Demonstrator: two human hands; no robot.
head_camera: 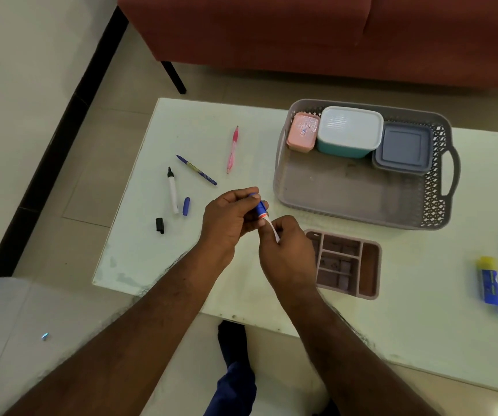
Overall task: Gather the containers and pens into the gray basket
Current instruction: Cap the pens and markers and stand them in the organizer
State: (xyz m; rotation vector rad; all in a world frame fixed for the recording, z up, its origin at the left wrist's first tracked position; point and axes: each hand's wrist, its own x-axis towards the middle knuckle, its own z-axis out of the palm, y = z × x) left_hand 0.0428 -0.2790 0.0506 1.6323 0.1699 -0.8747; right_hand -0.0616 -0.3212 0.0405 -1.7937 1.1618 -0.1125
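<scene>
Head view, centre: left hand (229,216) grips a blue cap (262,207), right hand (286,250) grips the white marker (272,231), fingers curled, likely capping it before stowing. Basket (361,217), upper right, holds three containers. Pens (195,169) lie loose on the bench (139,265), left of centre.

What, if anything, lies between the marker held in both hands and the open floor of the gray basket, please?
Nothing visible does. The marker, gripped by the left hand and right hand, sits just left of the gray basket; only its low near wall lies between, and the containers fill the far side only.
</scene>
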